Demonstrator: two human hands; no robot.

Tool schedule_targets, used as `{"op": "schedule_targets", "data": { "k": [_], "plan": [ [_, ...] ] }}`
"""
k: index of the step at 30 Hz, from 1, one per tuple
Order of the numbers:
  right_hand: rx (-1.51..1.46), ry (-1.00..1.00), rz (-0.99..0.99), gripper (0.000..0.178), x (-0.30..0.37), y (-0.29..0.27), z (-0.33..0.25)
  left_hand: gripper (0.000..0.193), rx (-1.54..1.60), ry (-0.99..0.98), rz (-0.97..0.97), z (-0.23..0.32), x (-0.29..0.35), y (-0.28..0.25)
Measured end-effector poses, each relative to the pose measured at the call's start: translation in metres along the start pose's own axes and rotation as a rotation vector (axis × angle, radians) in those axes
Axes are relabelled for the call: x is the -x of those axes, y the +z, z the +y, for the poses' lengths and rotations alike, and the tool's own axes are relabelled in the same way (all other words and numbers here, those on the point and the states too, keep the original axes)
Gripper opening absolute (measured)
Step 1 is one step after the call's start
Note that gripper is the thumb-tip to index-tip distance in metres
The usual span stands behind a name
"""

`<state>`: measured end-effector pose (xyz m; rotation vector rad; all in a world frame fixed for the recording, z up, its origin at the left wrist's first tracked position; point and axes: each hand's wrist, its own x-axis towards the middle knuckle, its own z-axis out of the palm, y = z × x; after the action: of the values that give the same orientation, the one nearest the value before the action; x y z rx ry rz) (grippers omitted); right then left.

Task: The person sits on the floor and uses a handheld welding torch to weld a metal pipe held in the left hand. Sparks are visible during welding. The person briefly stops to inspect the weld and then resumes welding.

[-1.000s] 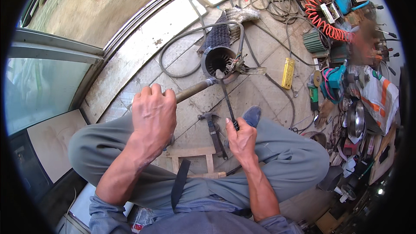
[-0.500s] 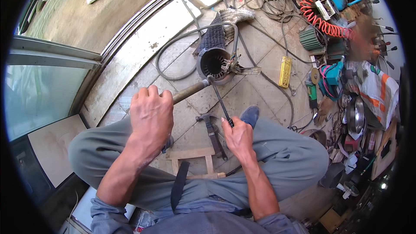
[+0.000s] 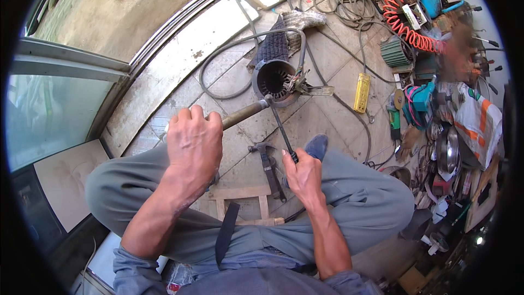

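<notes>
Left hand (image 3: 192,143) grips hammer handle (image 3: 244,114); right hand (image 3: 303,173) holds thin chisel rod (image 3: 281,128) against motor stator (image 3: 275,79). Risk: glancing blow slips rod, damaging windings or knuckles.

Motor housing (image 3: 274,76) dark grey-black, ribbed outside, pale winding slots inside; hammer handle (image 3: 244,113) tan-brown, rod (image 3: 281,129) black. Trousers (image 3: 360,186) grey-green, shirt (image 3: 262,281) blue denim, shoe (image 3: 316,145) blue, strap (image 3: 225,233) black. Coiled hose (image 3: 406,16) orange-red, yellow box (image 3: 361,92), teal tool (image 3: 419,102), white bag with orange stripes (image 3: 477,117), floor tiles (image 3: 327,120) beige-grey with dark grout lines.
</notes>
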<state>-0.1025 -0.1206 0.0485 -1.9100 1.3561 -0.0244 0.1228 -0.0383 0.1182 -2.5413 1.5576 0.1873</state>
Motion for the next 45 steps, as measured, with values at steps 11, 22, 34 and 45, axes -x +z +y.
{"op": "schedule_targets", "data": {
  "k": [11,22,34,45],
  "plan": [
    [-0.175,0.001,0.055,0.039,0.002,-0.004,-0.003,0.006,0.014,-0.002,0.019,-0.001,0.003,0.006],
    [-0.182,0.045,0.024,0.04,-0.002,0.007,0.02,0.016,0.092,-0.045,-0.069,-0.015,0.002,0.014],
    [-0.433,0.133,-0.012,0.041,-0.003,0.006,0.021,0.03,0.228,-0.105,-0.419,-0.021,-0.004,0.015],
    [-0.393,0.122,-0.027,0.043,-0.003,0.003,0.007,0.034,0.565,-0.151,-0.709,-0.015,0.023,0.055]
  ]
}}
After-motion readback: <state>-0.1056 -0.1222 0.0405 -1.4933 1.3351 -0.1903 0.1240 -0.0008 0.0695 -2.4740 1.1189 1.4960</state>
